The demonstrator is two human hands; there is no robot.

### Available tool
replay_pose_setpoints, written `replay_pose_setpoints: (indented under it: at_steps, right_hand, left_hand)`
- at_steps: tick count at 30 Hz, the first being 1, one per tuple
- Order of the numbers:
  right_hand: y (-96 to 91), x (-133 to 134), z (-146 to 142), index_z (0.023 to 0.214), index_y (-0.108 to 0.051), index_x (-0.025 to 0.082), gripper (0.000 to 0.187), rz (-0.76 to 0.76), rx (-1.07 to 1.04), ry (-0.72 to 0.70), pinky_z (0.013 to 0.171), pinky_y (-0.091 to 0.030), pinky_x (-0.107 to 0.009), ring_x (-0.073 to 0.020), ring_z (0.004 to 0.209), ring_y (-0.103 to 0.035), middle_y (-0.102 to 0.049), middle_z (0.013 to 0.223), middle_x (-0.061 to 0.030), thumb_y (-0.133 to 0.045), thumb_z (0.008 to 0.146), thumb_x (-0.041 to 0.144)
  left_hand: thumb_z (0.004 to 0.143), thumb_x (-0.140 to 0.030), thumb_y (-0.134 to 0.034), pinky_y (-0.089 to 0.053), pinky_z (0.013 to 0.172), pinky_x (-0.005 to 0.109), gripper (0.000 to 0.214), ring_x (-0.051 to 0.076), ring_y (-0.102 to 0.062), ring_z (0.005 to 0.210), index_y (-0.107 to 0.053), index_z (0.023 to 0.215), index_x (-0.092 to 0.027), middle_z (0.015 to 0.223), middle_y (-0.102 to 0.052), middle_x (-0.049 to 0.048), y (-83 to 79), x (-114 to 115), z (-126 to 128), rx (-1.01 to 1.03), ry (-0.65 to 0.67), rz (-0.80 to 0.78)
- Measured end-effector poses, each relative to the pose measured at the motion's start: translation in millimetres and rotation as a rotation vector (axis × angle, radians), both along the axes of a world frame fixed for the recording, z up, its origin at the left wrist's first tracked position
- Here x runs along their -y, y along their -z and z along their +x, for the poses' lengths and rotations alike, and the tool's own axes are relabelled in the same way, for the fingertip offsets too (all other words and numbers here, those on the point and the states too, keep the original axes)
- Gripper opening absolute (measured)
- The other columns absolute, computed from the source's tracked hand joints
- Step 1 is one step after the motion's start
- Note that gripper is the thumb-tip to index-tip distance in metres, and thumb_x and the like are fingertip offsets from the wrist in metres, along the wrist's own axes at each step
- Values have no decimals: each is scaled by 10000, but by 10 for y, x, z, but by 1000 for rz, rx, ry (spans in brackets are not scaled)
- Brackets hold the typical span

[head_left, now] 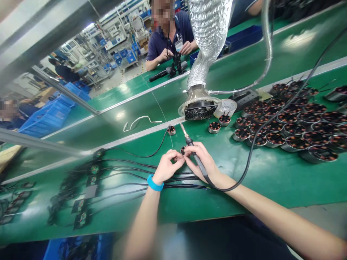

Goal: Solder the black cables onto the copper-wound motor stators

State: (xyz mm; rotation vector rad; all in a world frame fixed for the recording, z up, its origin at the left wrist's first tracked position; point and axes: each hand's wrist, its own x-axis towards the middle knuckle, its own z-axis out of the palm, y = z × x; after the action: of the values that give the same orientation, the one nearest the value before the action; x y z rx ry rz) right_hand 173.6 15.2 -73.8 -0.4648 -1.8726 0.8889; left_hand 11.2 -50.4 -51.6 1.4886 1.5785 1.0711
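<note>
My left hand (167, 166), with a blue wristband, has its fingers pinched round a small round motor stator (183, 150) and black wires on the green bench. My right hand (202, 160) grips a soldering iron (189, 141) like a pen, with its tip pointing up and away from the stator. The iron's black cable (252, 144) loops off to the right. Both hands meet at the stator.
Several black wire leads with small circuit boards (89, 180) lie to the left. Many copper-wound stators (287, 126) crowd the right. A fume extractor fan with a foil duct (200, 108) stands just behind my hands. A co-worker sits across the conveyor (173, 39).
</note>
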Motion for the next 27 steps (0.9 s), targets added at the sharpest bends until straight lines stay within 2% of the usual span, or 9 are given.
replay_pose_setpoints:
  at_steps: [2,7,12,18,21,24,27]
  right_hand:
    - [24,-4,28,1147,-527,247,325,2,10,-6,813,-544,-315,-169,903,-613,-498,1059,-54,-564,893,49]
    - [42,-17,40,1173,-521,251,355,16,13,-10,817,-541,-322,-170,899,-611,-496,1062,-56,-561,887,44]
    - [45,-28,18,1171,-522,251,323,17,5,8,813,-549,-330,-172,884,-621,-508,1053,-59,-558,909,66]
    - [85,-59,-16,1158,-552,252,273,45,5,66,800,-569,-328,-187,913,-640,-560,1078,-75,-545,933,98]
    - [75,-95,30,1182,-578,258,260,51,-35,145,790,-571,-330,-184,886,-654,-619,1010,-60,-539,959,130]
    - [59,-118,136,1189,-617,242,228,-27,-63,239,751,-580,-328,-168,762,-675,-681,909,-41,-532,982,199]
    - [60,-112,246,1052,-685,229,167,-101,-94,295,655,-574,-310,-158,615,-663,-682,726,-5,-540,973,252]
  left_hand:
    - [874,-301,-646,-415,731,270,167,140,-516,758,-638,790,-156,775,-583,15,-23,-2,-1,39,26,-48]
    - [872,-407,-654,-387,615,239,267,102,-481,629,-631,851,-142,731,-582,1,-13,-15,25,244,29,-209]
    - [824,-359,-705,-400,636,237,231,93,-495,618,-690,803,-129,703,-617,3,57,-36,52,328,-102,-170]
    - [751,-230,-704,-407,618,223,105,94,-516,605,-663,712,-141,660,-626,-11,122,-61,177,316,-288,-69]
    - [718,-208,-690,-423,618,224,69,103,-540,606,-667,701,-145,655,-638,-8,134,-80,224,287,-372,-52]
    - [699,-209,-690,-428,608,227,68,111,-554,604,-681,704,-142,653,-650,2,148,-98,233,270,-441,-60]
    - [697,-208,-690,-430,609,227,74,115,-566,616,-694,718,-137,663,-660,11,162,-107,226,259,-470,-72]
